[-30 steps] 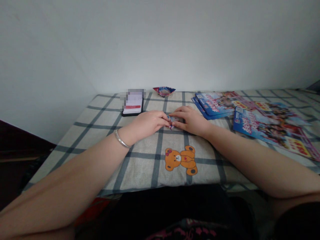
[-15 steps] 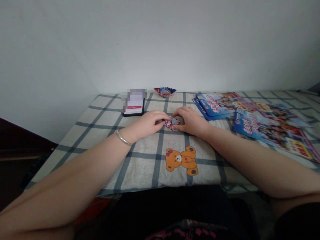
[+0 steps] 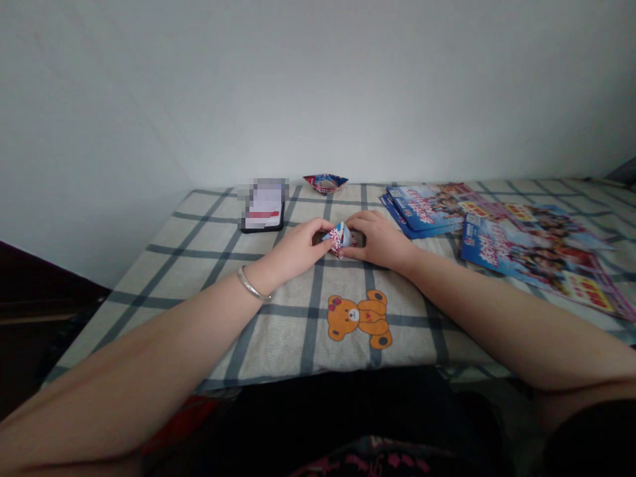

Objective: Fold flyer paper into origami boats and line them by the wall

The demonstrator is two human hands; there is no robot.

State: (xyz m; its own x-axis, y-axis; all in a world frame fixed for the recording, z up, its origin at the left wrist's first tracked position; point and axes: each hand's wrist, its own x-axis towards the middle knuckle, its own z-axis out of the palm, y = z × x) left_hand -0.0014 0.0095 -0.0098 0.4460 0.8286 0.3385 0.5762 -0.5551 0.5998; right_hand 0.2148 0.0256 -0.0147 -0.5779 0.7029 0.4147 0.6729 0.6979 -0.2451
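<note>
A small folded piece of printed paper [image 3: 340,237], red, white and blue, is pinched between both my hands over a checked cloth [image 3: 199,265]. My left hand [image 3: 297,249], with a silver bangle on the wrist, grips its left side with closed fingertips. From the right, my right hand [image 3: 378,238] holds the other side, fingers curled round it. The paper stands slightly raised off the cloth. A finished folded paper boat [image 3: 325,181] sits at the far edge by the wall.
A phone [image 3: 263,211] lies to the far left of my hands. Stacked blue leaflets [image 3: 427,209] and more spread printed sheets [image 3: 536,255] cover the right side. An orange bear print [image 3: 360,318] marks the cloth near me. A white wall rises behind.
The folded paper has been lifted from lying flat on the cloth and now stands up between my fingertips. Both hands stayed in nearly the same place.
</note>
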